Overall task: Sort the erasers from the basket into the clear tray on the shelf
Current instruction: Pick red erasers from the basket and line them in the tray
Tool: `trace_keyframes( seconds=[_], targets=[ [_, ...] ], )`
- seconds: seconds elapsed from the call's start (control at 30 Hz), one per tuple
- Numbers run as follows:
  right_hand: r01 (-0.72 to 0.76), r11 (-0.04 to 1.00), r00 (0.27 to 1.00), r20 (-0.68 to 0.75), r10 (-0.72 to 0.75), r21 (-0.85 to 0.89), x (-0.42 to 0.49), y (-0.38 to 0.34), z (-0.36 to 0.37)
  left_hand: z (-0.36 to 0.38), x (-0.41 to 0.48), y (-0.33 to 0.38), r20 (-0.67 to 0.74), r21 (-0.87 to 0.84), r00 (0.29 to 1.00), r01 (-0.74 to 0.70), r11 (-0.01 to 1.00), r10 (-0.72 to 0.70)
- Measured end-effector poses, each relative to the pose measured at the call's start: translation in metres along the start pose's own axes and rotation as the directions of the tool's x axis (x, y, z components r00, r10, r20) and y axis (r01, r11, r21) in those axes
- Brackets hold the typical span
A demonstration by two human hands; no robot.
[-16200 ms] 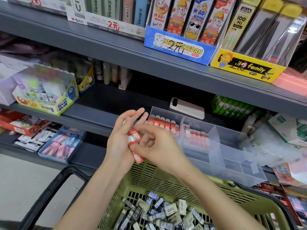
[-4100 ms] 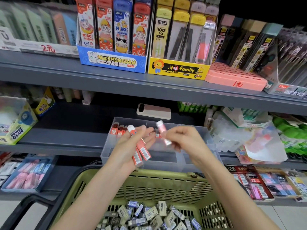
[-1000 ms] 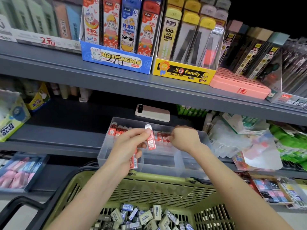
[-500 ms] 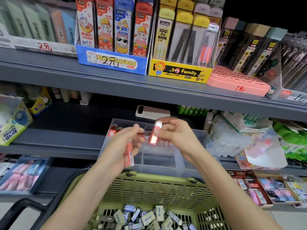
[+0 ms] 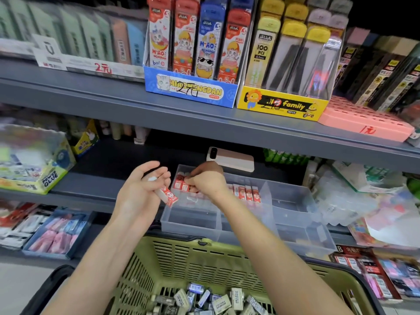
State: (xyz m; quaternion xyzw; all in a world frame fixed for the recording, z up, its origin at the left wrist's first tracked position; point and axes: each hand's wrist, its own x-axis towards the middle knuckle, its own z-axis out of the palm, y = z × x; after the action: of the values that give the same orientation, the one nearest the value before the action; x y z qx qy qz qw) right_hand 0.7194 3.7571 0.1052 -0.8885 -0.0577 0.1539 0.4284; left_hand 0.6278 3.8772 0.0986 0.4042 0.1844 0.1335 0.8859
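A clear divided tray [image 5: 193, 221] stands on the middle shelf, with a row of red-sleeved erasers [image 5: 247, 193] upright along its back compartments. My right hand [image 5: 205, 178] reaches into the back left compartment, fingers pinched on a red eraser [image 5: 185, 184] set among the row. My left hand [image 5: 141, 189] hovers just left of the tray and holds another red-sleeved eraser [image 5: 167, 195], tilted, its white end up. Below, the green basket [image 5: 193, 258] holds several grey and white erasers [image 5: 211, 300].
A phone [image 5: 230, 159] lies on the shelf behind the tray. A glue box [image 5: 34, 164] stands at the left, and loose plastic packets [image 5: 354, 196] crowd the right. The upper shelf edge [image 5: 204, 123] overhangs the tray. The tray's front and right compartments hold nothing.
My right hand has carried its red eraser from in front of me down into the tray's back left compartment. My left hand has lifted slightly, still holding one eraser.
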Motion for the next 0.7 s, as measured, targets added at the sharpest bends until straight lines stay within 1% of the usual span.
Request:
trace_keyframes(
  seconds=[0.1,0.17,0.2,0.23,0.27,0.3,0.33,0.37,0.4,0.5,0.6,0.67,0.7],
  targets=[
    [0.038,0.996,0.999,-0.033,-0.041,-0.085,-0.003,0.001,0.001,0.0,-0.002,-0.001,0.043,-0.026,0.999,-0.011,1.0,0.013],
    [0.128,0.976,0.98,-0.13,-0.152,-0.175,-0.013,0.001,-0.002,0.002,-0.005,-0.002,0.085,-0.059,0.996,-0.014,0.998,0.019],
    [0.186,0.969,0.962,-0.172,-0.214,-0.164,-0.022,0.0,-0.004,0.003,-0.006,-0.003,0.106,-0.073,0.994,-0.016,0.997,0.023],
    [0.244,0.966,0.951,-0.172,-0.255,-0.085,-0.032,-0.001,-0.007,0.004,-0.006,-0.003,0.125,-0.073,0.992,-0.018,0.997,0.027],
    [0.284,0.958,0.953,-0.124,-0.277,0.048,-0.042,-0.001,-0.01,0.006,-0.007,-0.005,0.143,-0.057,0.989,-0.02,0.998,0.028],
    [0.288,0.939,0.957,-0.037,-0.287,0.187,-0.054,-0.001,-0.013,0.008,-0.007,-0.006,0.16,-0.033,0.987,-0.021,0.999,0.026],
    [0.28,0.92,0.952,0.041,-0.302,0.273,-0.064,0.0,-0.016,0.011,-0.008,-0.008,0.181,-0.013,0.983,-0.022,1.0,0.024],
    [0.279,0.915,0.945,0.083,-0.315,0.291,-0.072,0.001,-0.019,0.015,-0.009,-0.011,0.207,-0.002,0.978,-0.016,1.0,0.016],
    [0.285,0.919,0.941,0.1,-0.322,0.274,-0.078,0.004,-0.023,0.02,-0.012,-0.013,0.239,0.004,0.971,-0.002,1.0,0.001],
    [0.307,0.923,0.94,0.078,-0.332,0.233,-0.087,0.009,-0.039,0.039,-0.02,-0.022,0.326,-0.008,0.945,0.043,0.999,-0.038],
    [0.304,0.924,0.937,0.101,-0.334,0.232,-0.095,0.022,-0.058,0.057,-0.028,-0.032,0.405,-0.048,0.91,0.121,0.992,-0.092],
    [0.278,0.92,0.949,0.072,-0.308,0.275,-0.097,0.036,-0.072,0.067,-0.033,-0.041,0.437,-0.014,0.893,0.129,0.992,-0.11],
    [0.259,0.916,0.96,0.025,-0.28,0.307,-0.097,0.043,-0.08,0.07,-0.034,-0.046,0.446,0.049,0.89,0.083,0.995,-0.096]
  ],
)
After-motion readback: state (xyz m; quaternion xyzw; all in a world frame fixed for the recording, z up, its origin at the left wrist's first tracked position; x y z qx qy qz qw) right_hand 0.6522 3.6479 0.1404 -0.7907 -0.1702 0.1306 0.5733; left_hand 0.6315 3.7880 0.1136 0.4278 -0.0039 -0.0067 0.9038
